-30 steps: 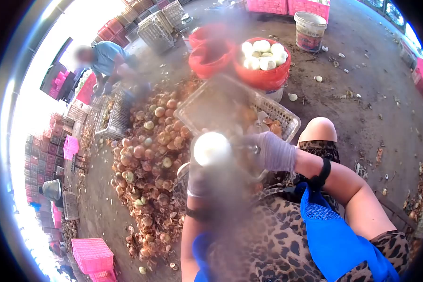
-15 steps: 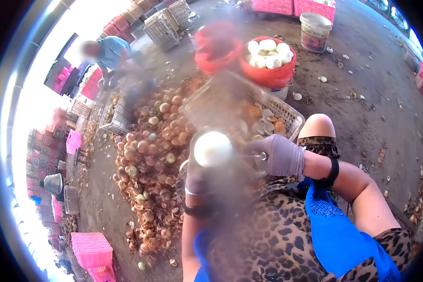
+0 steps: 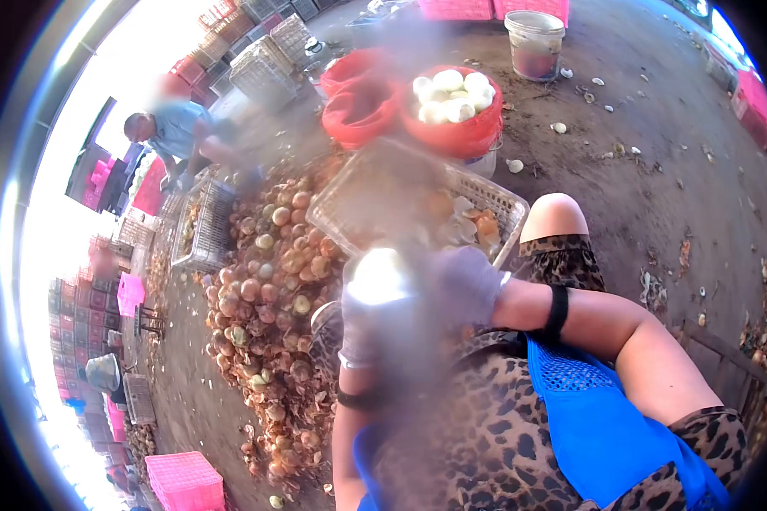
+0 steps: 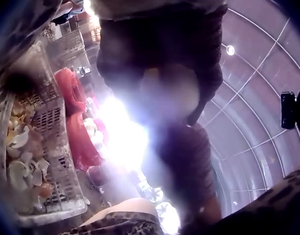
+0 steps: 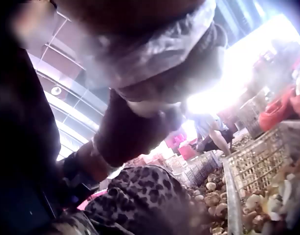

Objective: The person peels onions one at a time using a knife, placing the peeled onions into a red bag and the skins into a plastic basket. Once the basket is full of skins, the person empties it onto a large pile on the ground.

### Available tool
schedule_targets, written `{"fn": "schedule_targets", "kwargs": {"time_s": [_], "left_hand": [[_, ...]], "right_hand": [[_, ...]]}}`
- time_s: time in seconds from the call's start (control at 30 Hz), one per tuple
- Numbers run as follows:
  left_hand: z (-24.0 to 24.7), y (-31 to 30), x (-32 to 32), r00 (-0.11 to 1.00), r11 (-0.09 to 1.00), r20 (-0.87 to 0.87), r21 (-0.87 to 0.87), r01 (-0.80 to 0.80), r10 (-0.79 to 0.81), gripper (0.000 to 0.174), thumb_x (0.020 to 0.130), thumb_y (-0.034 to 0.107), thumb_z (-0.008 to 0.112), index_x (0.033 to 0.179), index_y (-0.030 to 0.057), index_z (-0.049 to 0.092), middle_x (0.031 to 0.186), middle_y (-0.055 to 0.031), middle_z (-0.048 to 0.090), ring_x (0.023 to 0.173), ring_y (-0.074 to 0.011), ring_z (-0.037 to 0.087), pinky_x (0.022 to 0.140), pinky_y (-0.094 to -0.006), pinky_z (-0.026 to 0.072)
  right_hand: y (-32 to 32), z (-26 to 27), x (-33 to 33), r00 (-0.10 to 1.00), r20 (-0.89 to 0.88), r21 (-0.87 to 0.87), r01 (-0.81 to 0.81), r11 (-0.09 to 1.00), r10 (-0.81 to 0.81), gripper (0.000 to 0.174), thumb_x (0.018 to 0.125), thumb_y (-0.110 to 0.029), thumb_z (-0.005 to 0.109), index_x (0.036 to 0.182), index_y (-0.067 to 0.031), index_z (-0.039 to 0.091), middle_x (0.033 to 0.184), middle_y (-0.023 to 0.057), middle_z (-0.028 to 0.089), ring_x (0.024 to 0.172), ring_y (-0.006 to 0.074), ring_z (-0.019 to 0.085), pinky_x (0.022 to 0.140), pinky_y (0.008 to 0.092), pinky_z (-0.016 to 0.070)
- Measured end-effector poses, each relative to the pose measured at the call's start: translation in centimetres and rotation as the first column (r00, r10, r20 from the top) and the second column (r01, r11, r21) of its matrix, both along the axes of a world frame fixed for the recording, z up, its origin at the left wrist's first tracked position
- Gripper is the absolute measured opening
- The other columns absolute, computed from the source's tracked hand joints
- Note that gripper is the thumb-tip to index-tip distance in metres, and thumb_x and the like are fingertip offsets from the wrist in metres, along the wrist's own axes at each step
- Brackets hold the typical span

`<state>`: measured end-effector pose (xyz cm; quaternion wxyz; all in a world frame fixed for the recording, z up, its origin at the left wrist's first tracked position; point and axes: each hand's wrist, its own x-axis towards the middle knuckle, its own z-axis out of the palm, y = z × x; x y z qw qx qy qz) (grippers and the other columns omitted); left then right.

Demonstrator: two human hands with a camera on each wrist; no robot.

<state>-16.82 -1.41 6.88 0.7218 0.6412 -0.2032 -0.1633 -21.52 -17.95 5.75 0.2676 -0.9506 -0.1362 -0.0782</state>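
Observation:
In the head view a bright white peeled onion (image 3: pixel 378 278) sits in my gloved left hand (image 3: pixel 362 330), fingers curled round it. My gloved right hand (image 3: pixel 470 286) is close against its right side, fingers bent; a blurred smear covers the gap and hides the metal tool seen there earlier. The left wrist view shows the onion (image 4: pixel 178 94) between the dark left hand (image 4: pixel 159 46) and the right hand (image 4: pixel 184 161). In the right wrist view, the onion's pale underside (image 5: pixel 151 108) shows between the right hand (image 5: pixel 164 63) and left hand (image 5: pixel 133 129).
Beyond the hands stands a crate (image 3: pixel 513 217) holding skins and scraps. Unpeeled onions (image 3: pixel 268 289) are heaped to its left. A red-lined bucket (image 3: pixel 456 134) of peeled onions, red bags (image 3: pixel 358 111) and a white bucket (image 3: pixel 534 51) stand farther off. Another person (image 3: pixel 175 132) bends at upper left.
The right hand has moved left against the onion, and the metal ring by its fingers has gone out of sight. The onion sits slightly lower. The head view has shifted a little.

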Motion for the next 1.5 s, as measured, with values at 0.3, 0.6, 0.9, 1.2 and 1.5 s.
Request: {"fn": "schedule_targets", "kwargs": {"time_s": [0.3,0.6,0.9,1.2,1.5], "left_hand": [[-0.2,1.0,-3.8,0.938,0.961,-0.344,-0.273,-0.051,-0.048,0.081,0.06,0.038,0.078,0.124,0.0,0.046,0.11,-0.0113,0.058,0.1,-0.023,0.058,0.087,-0.0353,0.0499],[0.5,-0.6,-1.6,0.988,0.991,-0.11,-0.066,-0.118,0.11,0.093,0.058,0.037,0.082,0.133,0.0039,0.037,0.116,-0.0124,0.054,0.103,-0.026,0.057,0.088,-0.0366,0.0507],[-0.1,-1.7,-0.9,0.985,0.984,-0.02,0.045,-0.171,0.172,0.095,0.056,0.041,0.084,0.132,0.006,0.039,0.113,-0.0102,0.055,0.099,-0.0236,0.057,0.086,-0.0358,0.0514],[-1.6,-1.0,-0.1,0.989,0.999,-0.145,-0.029,-0.034,0.03,0.087,0.063,0.054,0.075,0.122,-0.0019,0.046,0.104,-0.0124,0.058,0.091,-0.0224,0.059,0.078,-0.0346,0.052],[0.5,-3.9,-2.6,0.867,0.942,-0.495,-0.313,-0.124,-0.051,0.075,0.068,0.049,0.07,0.121,-0.0009,0.051,0.107,-0.0145,0.061,0.093,-0.0255,0.061,0.077,-0.0369,0.0528]], "right_hand": [[-7.3,-7.0,4.9,0.94,-0.122,-0.106,0.306,0.946,-0.318,0.035,0.078,-0.015,0.058,0.111,-0.0033,0.052,0.073,0.0185,0.065,0.067,0.0337,0.065,0.057,0.0432,0.0498],[-3.8,-5.6,0.8,0.99,0.01,0.052,-0.141,0.989,0.141,0.038,0.078,-0.021,0.06,0.113,-0.0082,0.055,0.075,0.0176,0.065,0.068,0.0351,0.064,0.059,0.0431,0.05],[-4.1,-1.1,0.1,0.925,-0.351,0.205,-0.074,0.976,0.144,0.046,0.078,-0.049,0.059,0.102,-0.0109,0.061,0.08,0.0208,0.066,0.072,0.0386,0.065,0.069,0.0451,0.0523],[-4.2,0.4,2.3,0.91,-0.412,-0.133,-0.119,0.984,0.054,0.042,0.073,-0.037,0.066,0.101,-0.005,0.064,0.09,0.0186,0.068,0.083,0.0337,0.067,0.072,0.0413,0.0518],[-7.5,-0.8,5.6,0.982,-0.187,-0.221,-0.036,0.975,-0.006,0.019,0.079,-0.02,0.059,0.092,-0.0091,0.067,0.079,0.0149,0.067,0.074,0.0316,0.066,0.065,0.041,0.0512]]}}
